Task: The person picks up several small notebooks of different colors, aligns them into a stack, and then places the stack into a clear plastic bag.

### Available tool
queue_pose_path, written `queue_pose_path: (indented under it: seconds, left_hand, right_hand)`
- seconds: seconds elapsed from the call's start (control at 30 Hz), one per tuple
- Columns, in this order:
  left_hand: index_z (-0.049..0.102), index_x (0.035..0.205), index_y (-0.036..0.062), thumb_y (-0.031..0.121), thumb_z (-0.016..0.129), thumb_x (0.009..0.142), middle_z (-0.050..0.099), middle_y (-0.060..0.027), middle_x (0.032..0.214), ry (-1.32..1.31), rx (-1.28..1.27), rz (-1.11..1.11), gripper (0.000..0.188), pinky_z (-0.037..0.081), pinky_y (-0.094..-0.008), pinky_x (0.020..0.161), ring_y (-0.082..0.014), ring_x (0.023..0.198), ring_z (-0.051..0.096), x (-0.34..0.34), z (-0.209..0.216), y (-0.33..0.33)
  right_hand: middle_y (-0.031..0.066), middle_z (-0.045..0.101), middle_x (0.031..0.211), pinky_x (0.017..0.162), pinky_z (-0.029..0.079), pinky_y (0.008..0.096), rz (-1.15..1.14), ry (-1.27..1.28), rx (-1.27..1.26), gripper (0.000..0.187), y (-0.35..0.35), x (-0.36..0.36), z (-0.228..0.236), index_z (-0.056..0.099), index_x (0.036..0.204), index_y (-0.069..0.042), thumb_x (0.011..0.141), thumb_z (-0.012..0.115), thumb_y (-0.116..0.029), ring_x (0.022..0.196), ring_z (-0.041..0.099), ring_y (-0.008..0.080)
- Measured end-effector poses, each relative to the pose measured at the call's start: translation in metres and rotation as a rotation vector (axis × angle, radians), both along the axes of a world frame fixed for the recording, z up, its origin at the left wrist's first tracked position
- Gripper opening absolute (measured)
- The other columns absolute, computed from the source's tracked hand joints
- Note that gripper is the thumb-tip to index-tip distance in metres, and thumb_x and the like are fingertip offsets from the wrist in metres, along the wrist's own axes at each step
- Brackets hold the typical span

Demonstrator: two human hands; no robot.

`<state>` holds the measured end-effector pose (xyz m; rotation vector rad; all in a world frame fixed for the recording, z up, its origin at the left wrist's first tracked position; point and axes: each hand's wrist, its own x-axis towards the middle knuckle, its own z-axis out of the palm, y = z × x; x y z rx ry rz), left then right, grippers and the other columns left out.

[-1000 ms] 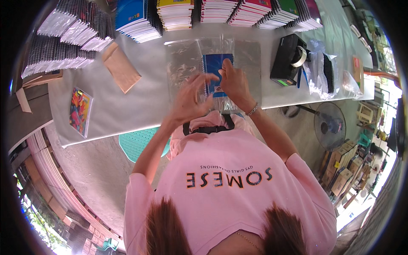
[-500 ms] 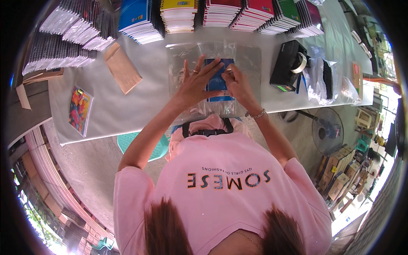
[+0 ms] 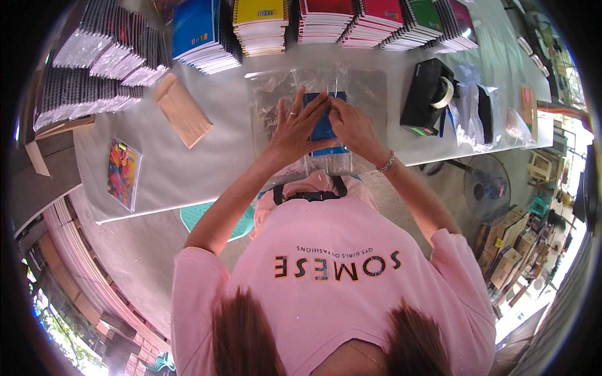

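Observation:
A blue notebook (image 3: 324, 125) lies inside a clear plastic bag (image 3: 276, 94) on the grey table (image 3: 207, 163), in front of me. My left hand (image 3: 296, 128) presses flat on the bag and the notebook's left side, fingers spread, a ring on one finger. My right hand (image 3: 352, 127) rests on the notebook's right side, its fingers pinching at the top edge. A bracelet circles my right wrist.
Stacks of spiral notebooks (image 3: 326, 22) in blue, yellow, red and green line the table's far edge. A brown paper envelope (image 3: 182, 111) and a colourful packet (image 3: 123, 173) lie to the left. A black tape dispenser (image 3: 429, 94) and more plastic bags (image 3: 476, 116) sit to the right.
Both hands have moved forward over the table and come down onto the bagged blue notebook. The left hand has flattened on it.

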<state>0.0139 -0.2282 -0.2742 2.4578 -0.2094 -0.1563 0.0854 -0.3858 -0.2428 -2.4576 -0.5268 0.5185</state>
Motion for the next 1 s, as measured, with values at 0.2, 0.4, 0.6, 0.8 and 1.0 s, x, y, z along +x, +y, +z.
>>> queue_pose_path:
  seconds: [0.2,0.4,0.6,0.8,1.0]
  left_hand:
    - [0.030,0.149,0.0212,0.069,0.064,0.071,0.021,0.0053,0.157,0.011,-0.004,0.013,0.097,0.003,-0.0699,0.108,-0.0298,0.147,0.004,0.000,0.003,0.000]
    - [0.031,0.148,0.0224,0.059,0.073,0.070,0.020,-0.0007,0.157,0.006,-0.203,0.045,0.096,0.004,-0.0662,0.111,-0.0298,0.147,0.005,-0.001,0.002,0.002]
    - [0.053,0.130,0.0265,0.042,0.081,0.068,0.023,-0.0107,0.154,-0.157,-0.374,0.212,0.070,0.005,-0.0637,0.112,-0.0360,0.146,0.005,-0.004,-0.005,0.007]
    - [0.070,0.110,0.0341,0.038,0.081,0.070,0.020,-0.0109,0.156,-0.081,-0.057,0.337,0.041,0.003,-0.0644,0.112,-0.0399,0.145,0.003,-0.010,0.006,0.002]
    - [0.069,0.113,0.0353,0.041,0.079,0.072,0.015,-0.0125,0.157,-0.052,-0.066,0.380,0.043,0.004,-0.0661,0.111,-0.0410,0.145,0.003,-0.019,0.007,0.003]
  right_hand:
    - [0.0109,0.051,0.123,0.095,0.040,0.0461,0.446,-0.049,0.042,0.026,-0.032,0.028,0.005,0.057,0.107,-0.010,0.080,0.055,-0.010,0.115,0.048,0.0336]
    - [0.0077,0.038,0.136,0.104,0.033,0.0461,0.353,-0.064,0.040,0.051,-0.031,0.008,0.013,0.050,0.119,-0.016,0.074,0.071,-0.024,0.122,0.042,0.0361]
    - [0.0061,0.035,0.139,0.102,0.034,0.0508,0.279,-0.121,0.005,0.066,-0.022,-0.004,0.002,0.047,0.129,-0.027,0.071,0.076,-0.038,0.121,0.041,0.0409]
    - [0.0068,0.036,0.139,0.100,0.036,0.0529,0.231,-0.116,-0.026,0.066,-0.020,-0.011,0.003,0.047,0.129,-0.030,0.071,0.077,-0.039,0.120,0.041,0.0415]
    - [0.0110,0.053,0.119,0.099,0.038,0.0466,-0.175,-0.571,0.211,0.052,-0.056,-0.012,-0.013,0.056,0.122,-0.012,0.076,0.076,-0.021,0.112,0.047,0.0333]
